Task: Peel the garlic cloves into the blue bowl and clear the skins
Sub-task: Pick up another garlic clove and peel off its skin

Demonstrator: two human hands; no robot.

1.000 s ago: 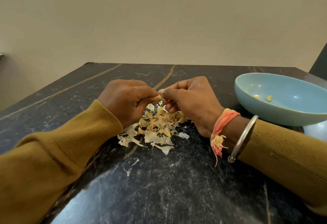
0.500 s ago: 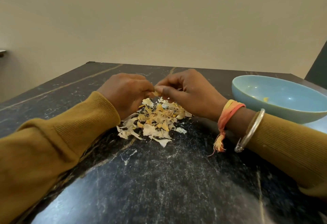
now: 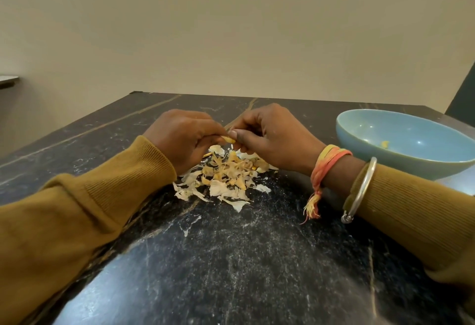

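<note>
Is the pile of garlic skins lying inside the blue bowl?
No, the pile of skins lies on the dark table, apart from the blue bowl to its right.

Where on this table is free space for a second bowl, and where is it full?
Free: the near table between the sleeves, below the skins pile; far left, beyond the left hand. Crowded: the centre, where it and the right hand pinch a clove; at right, the blue bowl.
</note>
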